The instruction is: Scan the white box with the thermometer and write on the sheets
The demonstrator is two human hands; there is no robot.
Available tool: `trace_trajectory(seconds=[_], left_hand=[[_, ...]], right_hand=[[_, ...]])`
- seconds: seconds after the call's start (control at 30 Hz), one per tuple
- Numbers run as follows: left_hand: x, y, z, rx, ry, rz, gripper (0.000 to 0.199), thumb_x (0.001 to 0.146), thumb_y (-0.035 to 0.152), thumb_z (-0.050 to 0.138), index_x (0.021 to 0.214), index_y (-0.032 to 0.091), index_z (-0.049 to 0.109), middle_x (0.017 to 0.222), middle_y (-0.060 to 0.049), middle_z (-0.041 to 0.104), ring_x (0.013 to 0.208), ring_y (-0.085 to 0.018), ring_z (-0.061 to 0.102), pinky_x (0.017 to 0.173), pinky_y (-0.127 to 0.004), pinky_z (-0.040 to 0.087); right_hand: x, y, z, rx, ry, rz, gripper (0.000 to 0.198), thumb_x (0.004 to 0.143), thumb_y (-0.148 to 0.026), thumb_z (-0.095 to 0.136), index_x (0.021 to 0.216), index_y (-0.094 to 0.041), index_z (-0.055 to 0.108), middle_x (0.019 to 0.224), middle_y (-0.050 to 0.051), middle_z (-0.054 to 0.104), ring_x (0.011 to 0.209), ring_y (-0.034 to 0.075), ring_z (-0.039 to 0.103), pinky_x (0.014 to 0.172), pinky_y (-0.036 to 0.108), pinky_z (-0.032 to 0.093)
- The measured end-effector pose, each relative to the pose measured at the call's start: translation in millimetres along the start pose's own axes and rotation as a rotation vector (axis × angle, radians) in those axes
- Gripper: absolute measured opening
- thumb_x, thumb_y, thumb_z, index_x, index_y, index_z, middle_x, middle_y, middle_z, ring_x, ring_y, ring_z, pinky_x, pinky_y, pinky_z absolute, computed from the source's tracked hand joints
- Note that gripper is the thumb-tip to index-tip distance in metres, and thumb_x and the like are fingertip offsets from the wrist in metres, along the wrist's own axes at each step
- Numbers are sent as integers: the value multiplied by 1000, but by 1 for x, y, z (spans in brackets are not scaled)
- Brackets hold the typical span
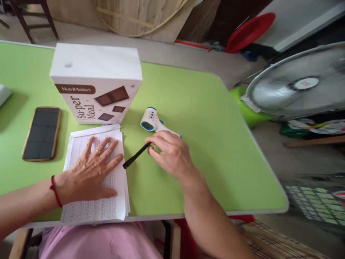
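My left hand (94, 169) lies flat with fingers spread on a pad of white paper (118, 208) covered in rows of small writing. My right hand (169, 151) pinches one end of a black pen (136, 156) between thumb and fingers. The pen slants down to the left, its other end close to the paper's right edge. Just beyond my right hand lies a white and blue infrared thermometer (153, 120), its handle partly hidden behind the hand. A white NutriMotion box (99, 86) stands upright behind the paper.
On the green table (215, 162), a phone (41, 133) in a brown case lies left of the paper. Part of a white object (4, 94) shows at the left edge. A fan (299, 82) stands beyond the table's right side, with a red basin (250, 32) behind.
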State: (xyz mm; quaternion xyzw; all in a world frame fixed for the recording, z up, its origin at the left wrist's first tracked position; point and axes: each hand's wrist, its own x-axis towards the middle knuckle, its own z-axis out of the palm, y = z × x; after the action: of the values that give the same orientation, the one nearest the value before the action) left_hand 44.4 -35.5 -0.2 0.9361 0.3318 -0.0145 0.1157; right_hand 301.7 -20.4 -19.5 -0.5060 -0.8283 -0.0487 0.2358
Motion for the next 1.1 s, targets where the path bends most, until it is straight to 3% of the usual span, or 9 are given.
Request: trace_trajectory(seconds=[0.13, 0.33, 0.53, 0.6, 0.73, 0.87, 0.97, 1.03, 1.1], left_hand=[[-5, 0, 4, -7, 20, 2, 88, 73, 60, 69, 143, 16, 38, 157, -20, 18, 146, -39, 9, 115, -62, 6], [-6, -9, 6, -83, 38, 40, 87, 73, 58, 70, 143, 17, 38, 157, -18, 18, 146, -37, 10, 116, -61, 4], [-14, -20, -11, -199, 96, 31, 83, 75, 59, 66, 141, 15, 40, 151, -19, 32, 143, -35, 22, 115, -54, 27], [-17, -19, -15, -209, 99, 39, 78, 76, 58, 66, 138, 17, 43, 150, -17, 36, 142, -35, 25, 114, -54, 29], [-24, -10, -8, -150, 31, 61, 86, 70, 63, 71, 138, 18, 44, 151, -17, 34, 142, -37, 25, 116, -57, 23], [-28, 2, 5, -96, 21, 44, 99, 66, 62, 74, 144, 16, 35, 156, -18, 23, 145, -38, 16, 117, -60, 12], [-32, 1, 1, -186, 37, 46, 88, 68, 56, 75, 139, 17, 38, 152, -17, 31, 141, -36, 27, 115, -58, 24], [-33, -11, -8, -310, 127, 1, 63, 78, 48, 69, 126, 18, 44, 140, -15, 45, 129, -30, 44, 105, -49, 43], [-27, -31, -19, -363, 461, -205, 42, 88, 43, 59, 118, 19, 43, 127, -10, 52, 115, -24, 53, 93, -45, 50]], right_hand=[[1, -2, 1, -59, 49, -4, 18, 83, -8, 55, 83, -19, 69, 78, 5, 65, 73, 20, 59, 66, 33, 45], [-3, -3, 1, -148, -97, -2, 20, 81, -6, 55, 79, -18, 70, 74, 6, 62, 72, 21, 55, 65, 34, 38], [-1, 0, -4, -228, -203, -100, 22, 80, -5, 51, 75, -19, 68, 71, 5, 62, 69, 20, 53, 65, 34, 34], [5, -6, -11, -219, -196, -130, 21, 81, -6, 51, 77, -18, 67, 71, 5, 63, 69, 20, 54, 64, 34, 35], [16, -35, -23, -66, -101, -232, 11, 88, -16, 56, 87, -15, 67, 80, 7, 66, 76, 20, 57, 68, 34, 39], [10, -66, -19, 192, -236, -347, 23, 85, -38, 65, 81, -15, 65, 85, 7, 65, 83, 21, 57, 74, 36, 43], [-1, -72, -9, 214, -310, -360, 24, 81, -37, 70, 77, -14, 63, 87, 9, 65, 84, 22, 57, 76, 37, 44], [-6, -69, -4, 227, -294, -356, 29, 82, -42, 69, 80, -13, 63, 89, 10, 65, 86, 23, 57, 78, 38, 44], [-9, -65, 0, 254, -254, -352, 36, 83, -49, 65, 83, -13, 64, 89, 10, 65, 88, 23, 58, 80, 38, 44]])
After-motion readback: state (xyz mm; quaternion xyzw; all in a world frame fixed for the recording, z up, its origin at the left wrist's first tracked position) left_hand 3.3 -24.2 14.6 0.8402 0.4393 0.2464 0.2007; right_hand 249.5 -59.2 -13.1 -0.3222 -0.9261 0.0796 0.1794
